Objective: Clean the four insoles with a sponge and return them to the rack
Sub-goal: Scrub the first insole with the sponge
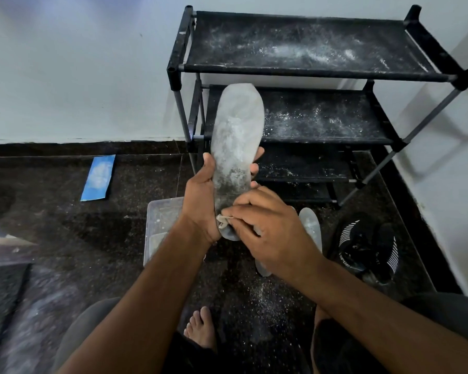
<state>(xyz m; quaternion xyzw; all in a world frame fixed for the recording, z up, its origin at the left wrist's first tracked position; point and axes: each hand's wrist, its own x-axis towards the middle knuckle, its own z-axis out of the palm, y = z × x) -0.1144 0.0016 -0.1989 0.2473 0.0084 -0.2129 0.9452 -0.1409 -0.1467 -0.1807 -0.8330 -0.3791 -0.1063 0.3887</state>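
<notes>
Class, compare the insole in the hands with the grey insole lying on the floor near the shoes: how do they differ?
The held insole stands upright, gripped by the left hand; the floor insole lies flat, untouched. The held one shows fully; the right hand partly hides the other. Both are grey and dusty.

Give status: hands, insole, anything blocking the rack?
Left hand grips grey insole upright. Right hand pinches sponge scrap at its heel end. Insole dusty. Another insole on floor; rack shelves powdery, nothing blocking.
</notes>
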